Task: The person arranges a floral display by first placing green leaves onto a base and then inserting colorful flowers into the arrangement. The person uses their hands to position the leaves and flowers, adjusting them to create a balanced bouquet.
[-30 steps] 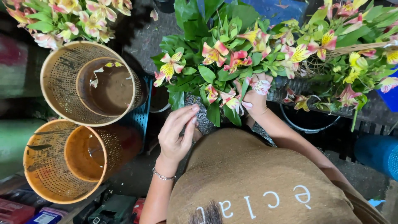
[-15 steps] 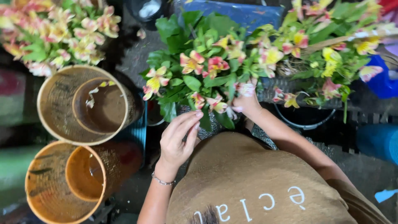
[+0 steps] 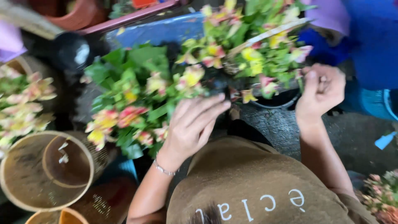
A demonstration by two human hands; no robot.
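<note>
My left hand (image 3: pixel 192 126) lies with fingers stretched out against a bunch of pink and yellow flowers (image 3: pixel 137 103) with broad green leaves; a thin bracelet (image 3: pixel 163 169) circles its wrist. My right hand (image 3: pixel 321 91) is further right, fingers curled in, beside a second bunch of yellow and pink flowers (image 3: pixel 248 45). I see nothing inside that hand. The picture is blurred by motion.
A round woven basket (image 3: pixel 25 182) stands at lower left, with another orange one (image 3: pixel 70 215) below it. More flowers sit at the left edge (image 3: pixel 20 103) and bottom right (image 3: pixel 381 195). A black bucket (image 3: pixel 282 99) holds the right bunch. A person in blue (image 3: pixel 365 41) is at top right.
The view has swung down and left and closed in. My right hand has come out of the blooms to the right; my left hand has opened flat against the left bunch.
</note>
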